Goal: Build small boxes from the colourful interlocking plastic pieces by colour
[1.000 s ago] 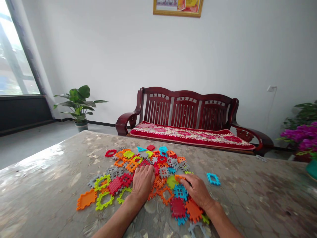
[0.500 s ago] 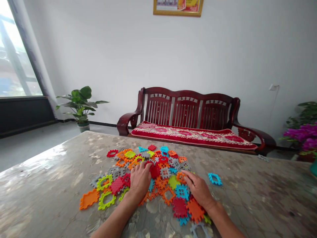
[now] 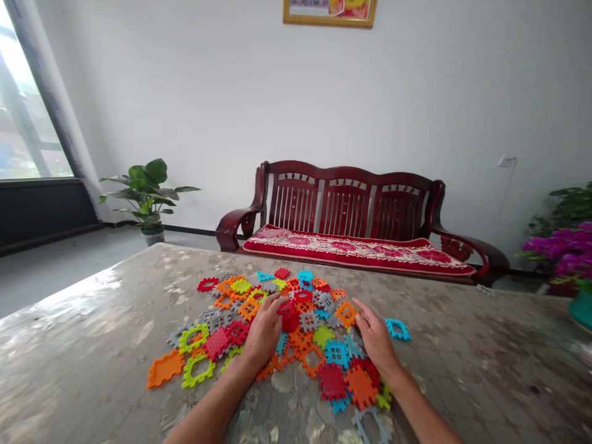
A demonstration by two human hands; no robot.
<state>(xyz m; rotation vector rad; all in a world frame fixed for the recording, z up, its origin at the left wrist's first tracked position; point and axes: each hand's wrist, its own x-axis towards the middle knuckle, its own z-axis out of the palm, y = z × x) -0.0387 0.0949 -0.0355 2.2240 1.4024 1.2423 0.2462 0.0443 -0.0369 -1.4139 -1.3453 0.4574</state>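
Colourful plastic interlocking tiles with toothed edges lie in a loose pile in front of me. My left hand (image 3: 264, 330) is at the middle of the pile, its fingers curled and closed on a red interlocking tile (image 3: 289, 318). At the right side of the pile, my right hand (image 3: 377, 338) has its thumb and fingertips at the edge of an orange interlocking tile (image 3: 346, 314) with an open centre, pinching it. Below that hand lie a blue window tile (image 3: 337, 353), a dark red tile (image 3: 333, 382) and an orange solid tile (image 3: 361, 386).
The pile rests on a table with a patterned cover (image 3: 92, 345). A blue frame tile (image 3: 398, 329) lies apart at right, an orange tile (image 3: 165, 369) at left. Beyond the table stand a wooden bench (image 3: 346, 197) and a potted plant (image 3: 150, 191); purple flowers (image 3: 562, 250) are at right.
My right hand has moved slightly away from me and to the right, and the orange tile has shifted with it, showing more fully. My left hand stays at the red tile.
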